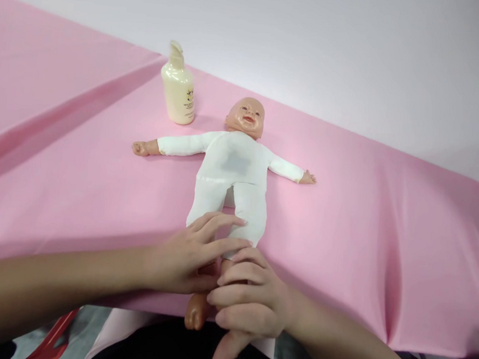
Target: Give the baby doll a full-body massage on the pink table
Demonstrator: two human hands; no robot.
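Observation:
A baby doll (237,157) in a white cloth body lies face up, arms spread, a grey patch on its chest. My left hand (203,248) rests across the doll's lower legs with its fingers apart, the fingertips on the leg at the right. Just below and to the right, my right hand (251,296) has its fingers curled over the lower part of that same leg, hiding its foot. The doll's other foot (196,310) shows beneath my left hand, near the table's front edge.
A cream pump bottle (178,94) stands by the doll's head, on the left. Pink cloth (335,226) with folds covers the table. Below the front edge, a red object (53,339) shows at the lower left.

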